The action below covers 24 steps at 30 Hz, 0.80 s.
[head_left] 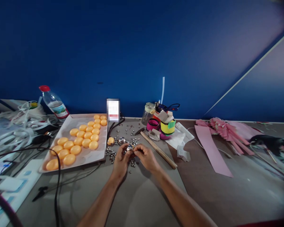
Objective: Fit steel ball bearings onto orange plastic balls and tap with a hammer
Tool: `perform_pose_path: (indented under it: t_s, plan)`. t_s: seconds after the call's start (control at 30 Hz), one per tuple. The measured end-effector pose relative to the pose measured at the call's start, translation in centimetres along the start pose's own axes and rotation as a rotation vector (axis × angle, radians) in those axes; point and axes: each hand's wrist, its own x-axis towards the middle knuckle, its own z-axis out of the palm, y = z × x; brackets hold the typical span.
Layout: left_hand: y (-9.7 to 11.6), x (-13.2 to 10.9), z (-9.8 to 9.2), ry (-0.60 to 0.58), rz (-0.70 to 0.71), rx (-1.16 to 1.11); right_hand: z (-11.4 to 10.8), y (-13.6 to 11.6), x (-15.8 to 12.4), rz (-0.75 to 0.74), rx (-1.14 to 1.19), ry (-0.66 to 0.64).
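Note:
Near the middle of the table, my left hand (121, 160) is closed around a small ball covered in shiny silver pieces (130, 147). The fingers of my right hand (147, 157) are pinched together at that ball's right side; whatever they grip is too small to make out. Beneath and around both hands lie many loose silver beads or studs (111, 154). Just beyond my left hand sits another silver-covered ball (121, 141), beside a partly covered orange ball (110, 141). A wooden-handled hammer (158, 148) lies to the right of my right hand.
On the left, a white tray (84, 157) holds several orange balls (75, 149). A red-capped bottle (55, 104) leans behind it, near tangled cables (58, 189). A glass jar (148, 113) and tape rolls (167, 127) stand behind the hammer. Pink strips (211, 151) lie right.

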Motion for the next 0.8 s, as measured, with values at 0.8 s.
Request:
perform_pose_path:
  t_s: [0.8]
  plan:
    - [0.47, -0.38, 0.24, 0.119, 0.174, 0.282, 0.3, -0.4, -0.37, 0.084, 0.01, 0.063]
